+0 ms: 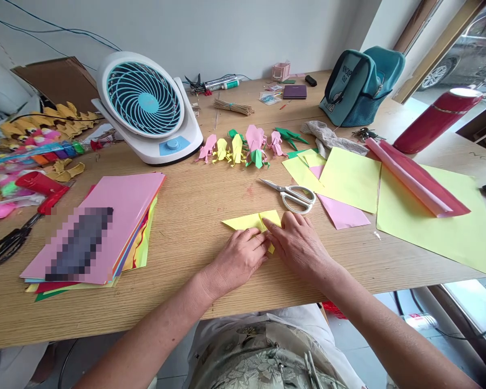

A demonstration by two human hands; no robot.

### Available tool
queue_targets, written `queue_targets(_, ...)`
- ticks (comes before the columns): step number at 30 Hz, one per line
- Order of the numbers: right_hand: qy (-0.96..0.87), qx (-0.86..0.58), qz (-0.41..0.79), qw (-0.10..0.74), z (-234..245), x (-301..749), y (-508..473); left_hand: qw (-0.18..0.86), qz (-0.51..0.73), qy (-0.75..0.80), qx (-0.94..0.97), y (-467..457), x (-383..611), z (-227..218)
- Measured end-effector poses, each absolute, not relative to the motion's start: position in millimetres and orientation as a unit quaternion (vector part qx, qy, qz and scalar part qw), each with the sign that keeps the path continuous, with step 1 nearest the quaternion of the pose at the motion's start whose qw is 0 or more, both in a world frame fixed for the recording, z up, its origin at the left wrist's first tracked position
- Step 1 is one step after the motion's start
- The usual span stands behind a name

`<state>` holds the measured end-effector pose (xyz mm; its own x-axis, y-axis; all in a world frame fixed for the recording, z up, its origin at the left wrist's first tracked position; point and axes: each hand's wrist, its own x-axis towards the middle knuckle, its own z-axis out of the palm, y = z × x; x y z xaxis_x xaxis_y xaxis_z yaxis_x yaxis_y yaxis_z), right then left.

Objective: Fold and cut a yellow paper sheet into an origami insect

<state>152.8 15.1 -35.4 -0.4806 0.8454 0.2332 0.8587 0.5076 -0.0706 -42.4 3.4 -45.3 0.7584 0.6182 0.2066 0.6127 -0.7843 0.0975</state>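
- Fan (148,105) sat back left, grille facing the table (194,281). Couldn't tell if it was running. Any draft could have lifted light sheets.
- Paper stack (105,216) lay fanned out near the front edge. A nudge from the left forearm could likely have slid the top sheets off.
- Left hand (241,259): fingers bent, tips down on the yellow paper (251,220). Couldn't tell whether it pinched an edge or only pressed. Light pressure would let the sheet creep on the smooth wood and skew the crease.
- Yellow paper lay flat at front centre, partly folded, its near part under both hands' fingertips. Its far corners were free, so they could have shifted or sprung up.
- Right hand (297,243): flat, fingers stretched out, holding nothing, tips on the paper and touching the left hand's fingers. The crowded fingers hid the fold line, so misalignment could go unseen.
- Scissors (294,195) lay just beyond the right hand, blades together, pointing left. A forward sweep of that hand could have knocked them.
- Loose sheets (350,178) overlapped on the right, with a red paper roll (413,178) resting on them. A bump could have set the roll rolling and dragged the sheets.
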Motion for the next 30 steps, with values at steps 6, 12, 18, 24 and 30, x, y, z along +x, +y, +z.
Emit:
queue_targets(6,-0.861,-0.496,-0.045,0.098,-36,147,25,0.009,0.117,0.326,0.938,4,-41,-44)
queue_targets(12,-0.861,-0.499,-0.042,0.091,-40,147,29,0.013,0.121,0.322,0.939,4,-41,-46)
queue_targets(18,-0.857,-0.508,-0.024,0.081,-38,146,30,0.013,0.124,0.322,0.939,5,-41,-44)
queue_targets(24,-0.854,-0.514,-0.020,0.074,-35,150,26,0.008,0.124,0.323,0.938,5,-41,-45)
queue_targets(30,-0.856,-0.510,0.003,0.086,-34,160,21,0.015,0.128,0.325,0.937,5,-41,-45)
